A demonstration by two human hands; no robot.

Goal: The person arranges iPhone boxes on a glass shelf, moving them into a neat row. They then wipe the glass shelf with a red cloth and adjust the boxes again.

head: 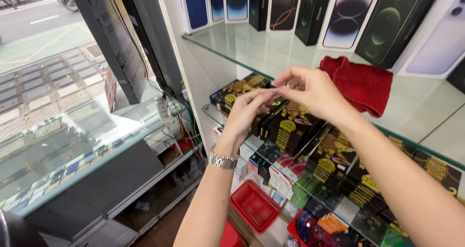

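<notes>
Both hands meet in front of the glass shelf (271, 48). The right hand (310, 89) pinches thumb and forefinger nearly closed on something small and dark, too tiny to make out. The left hand (244, 114), wearing a silver watch (223, 161), has its fingers curled loosely, fingertips touching the same spot, just above the black-and-gold boxes (286, 126). A red cloth (363, 82) lies on the shelf just beyond the right hand.

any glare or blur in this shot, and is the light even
Head view: bright, even light; the glass shelf carries pale reflections of the boxes standing on it, the glass counter mirrors the pavement outside; the hands, left hand and right hand, are slightly soft; edges bow from the wide lens.
</notes>
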